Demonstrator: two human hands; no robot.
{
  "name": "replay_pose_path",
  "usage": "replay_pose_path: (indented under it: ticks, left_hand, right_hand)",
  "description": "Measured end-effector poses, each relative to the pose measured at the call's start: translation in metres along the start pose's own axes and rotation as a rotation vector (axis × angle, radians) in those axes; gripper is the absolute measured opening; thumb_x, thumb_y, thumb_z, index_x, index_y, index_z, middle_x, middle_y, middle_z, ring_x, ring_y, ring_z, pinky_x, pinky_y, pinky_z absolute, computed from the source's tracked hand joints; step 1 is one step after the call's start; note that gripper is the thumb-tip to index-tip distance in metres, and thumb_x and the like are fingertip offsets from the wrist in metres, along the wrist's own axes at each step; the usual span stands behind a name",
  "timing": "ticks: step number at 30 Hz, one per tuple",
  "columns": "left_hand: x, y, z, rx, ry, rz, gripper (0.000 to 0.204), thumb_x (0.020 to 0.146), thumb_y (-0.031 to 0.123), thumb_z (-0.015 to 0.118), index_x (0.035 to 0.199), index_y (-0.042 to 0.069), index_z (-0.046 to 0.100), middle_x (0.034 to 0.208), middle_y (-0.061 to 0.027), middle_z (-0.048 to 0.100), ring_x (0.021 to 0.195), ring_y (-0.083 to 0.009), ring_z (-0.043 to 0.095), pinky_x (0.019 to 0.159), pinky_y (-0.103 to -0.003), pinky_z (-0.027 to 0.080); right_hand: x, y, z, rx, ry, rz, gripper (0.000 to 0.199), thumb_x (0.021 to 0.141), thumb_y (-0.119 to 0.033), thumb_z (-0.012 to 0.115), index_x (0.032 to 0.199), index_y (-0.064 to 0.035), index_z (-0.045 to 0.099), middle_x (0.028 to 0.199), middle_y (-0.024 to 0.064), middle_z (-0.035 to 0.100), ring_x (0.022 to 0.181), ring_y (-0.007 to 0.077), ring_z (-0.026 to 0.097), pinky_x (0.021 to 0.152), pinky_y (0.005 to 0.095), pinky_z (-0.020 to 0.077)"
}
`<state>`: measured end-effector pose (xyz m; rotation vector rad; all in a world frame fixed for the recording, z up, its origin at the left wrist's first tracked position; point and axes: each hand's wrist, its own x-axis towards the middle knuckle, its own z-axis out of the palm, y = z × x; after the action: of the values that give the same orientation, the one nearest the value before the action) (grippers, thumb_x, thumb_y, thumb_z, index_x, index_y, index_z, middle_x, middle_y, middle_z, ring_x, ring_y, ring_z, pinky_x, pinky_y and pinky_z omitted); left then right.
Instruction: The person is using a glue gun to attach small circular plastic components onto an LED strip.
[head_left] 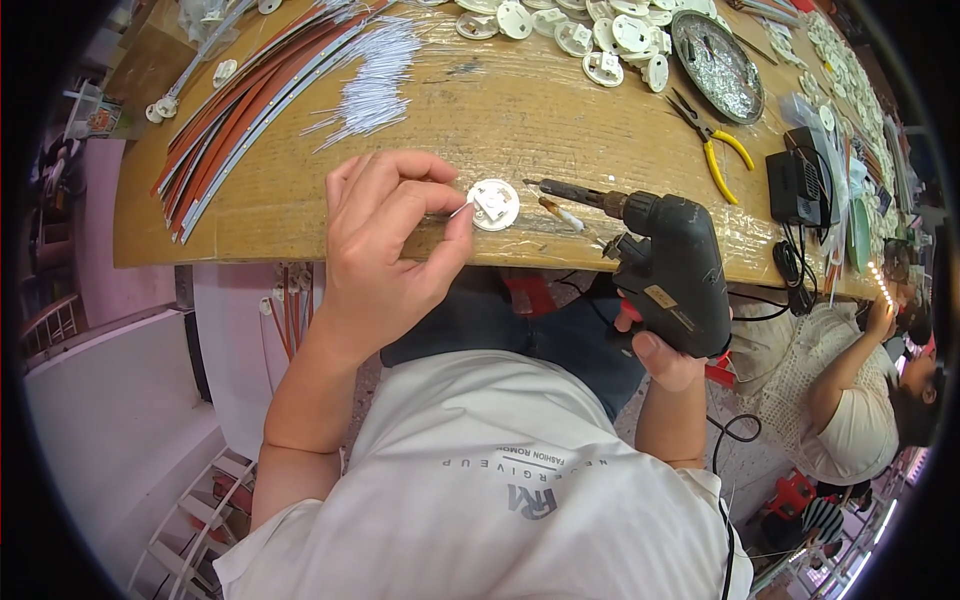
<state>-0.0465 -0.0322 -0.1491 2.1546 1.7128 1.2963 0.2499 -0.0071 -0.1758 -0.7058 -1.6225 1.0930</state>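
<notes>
The table [560,140] stretches before you. The drill [685,265] points left above its near edge. Your left hand [385,230] pinches finger and thumb together; your right hand [665,360] wraps the drill's handle. The disc [508,213] lies between bit and left fingertips, which grip a thin wire [460,210].

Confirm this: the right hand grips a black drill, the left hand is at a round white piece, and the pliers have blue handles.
The handle colour is wrong: the head view shows the pliers with yellow handles. The right hand grips the black drill; the left hand is at the round white piece.
</notes>
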Motion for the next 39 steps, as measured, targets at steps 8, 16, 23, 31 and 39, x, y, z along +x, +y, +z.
replay_pose_path:
  ticks: [8, 16, 23, 31, 39]
  left_hand:
    - [0.006, -0.001, 0.013, -0.071, 0.040, 0.073, 0.016, 0.082, 0.000, 0.083, 0.094, 0.007, 0.075, 0.100, -0.0033, 0.074, 0.089, -0.0218, 0.068, 0.089, -0.037, 0.043]
    - [0.006, 0.003, 0.016, -0.149, -0.037, 0.010, 0.013, 0.085, 0.001, 0.081, 0.096, 0.006, 0.077, 0.099, -0.0048, 0.074, 0.088, -0.0226, 0.068, 0.083, -0.037, 0.043]
    - [0.010, 0.001, 0.015, -0.185, -0.066, -0.027, 0.009, 0.088, 0.005, 0.079, 0.096, 0.006, 0.075, 0.101, -0.0054, 0.071, 0.090, -0.0231, 0.067, 0.083, -0.037, 0.042]
    - [0.009, -0.001, 0.016, -0.214, -0.071, -0.033, 0.010, 0.088, 0.004, 0.078, 0.096, 0.006, 0.071, 0.104, -0.0066, 0.070, 0.090, -0.0244, 0.066, 0.082, -0.037, 0.043]
    - [0.008, -0.002, 0.017, -0.280, -0.070, -0.064, 0.011, 0.088, 0.002, 0.077, 0.095, 0.004, 0.069, 0.105, -0.0085, 0.070, 0.091, -0.0265, 0.067, 0.086, -0.037, 0.046]
  right_hand:
    - [0.001, -0.009, 0.003, 0.039, 0.024, 0.094, 0.027, 0.077, -0.015, 0.075, 0.094, 0.0048, 0.072, 0.078, 0.0105, 0.073, 0.064, 0.0208, 0.071, 0.061, 0.0317, 0.0558]
    - [0.010, -0.029, 0.021, 0.382, 0.041, 0.380, 0.052, 0.094, -0.026, 0.075, 0.133, 0.0056, 0.065, 0.115, 0.0208, 0.076, 0.094, 0.0220, 0.073, 0.083, 0.0350, 0.0597]
    - [0.037, -0.030, 0.062, 0.287, 0.000, 0.320, 0.068, 0.094, -0.044, 0.069, 0.135, 0.0093, 0.060, 0.133, 0.0358, 0.069, 0.112, 0.0354, 0.074, 0.090, 0.0402, 0.0637]
    - [0.040, -0.017, 0.066, 0.373, -0.047, 0.238, 0.039, 0.102, -0.010, 0.064, 0.137, 0.0072, 0.064, 0.140, 0.0236, 0.070, 0.122, 0.0227, 0.068, 0.100, 0.0355, 0.0570]
    - [0.041, -0.023, 0.069, 0.215, -0.029, 0.359, 0.063, 0.096, -0.029, 0.063, 0.145, 0.0100, 0.057, 0.138, 0.0330, 0.067, 0.125, 0.0390, 0.070, 0.098, 0.0412, 0.0605]
